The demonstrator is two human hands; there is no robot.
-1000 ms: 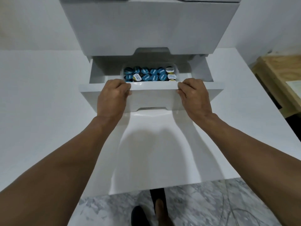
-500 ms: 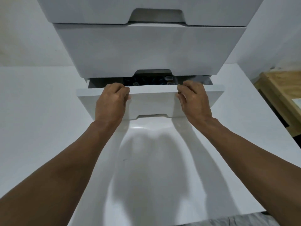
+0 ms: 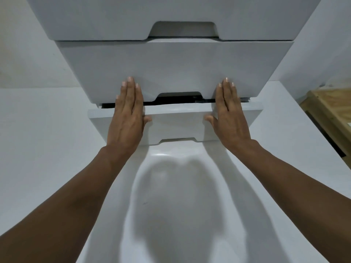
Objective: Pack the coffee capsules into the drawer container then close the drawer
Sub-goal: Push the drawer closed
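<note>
The white drawer container (image 3: 176, 65) stands on the white table. Its bottom drawer (image 3: 176, 126) sticks out only a little, leaving a thin dark gap above its front. The coffee capsules inside are hidden. My left hand (image 3: 128, 116) lies flat against the left of the drawer front, fingers straight and reaching up onto the drawer above. My right hand (image 3: 228, 114) lies flat the same way on the right of the front.
The white table (image 3: 47, 149) spreads to both sides of the container. A wooden piece of furniture (image 3: 330, 111) stands off the table's right edge. White walls rise behind the container.
The bottom drawer has slid in almost all the way and the capsules have gone out of sight. Both hands went from gripping the drawer's top edge to lying flat against its front.
</note>
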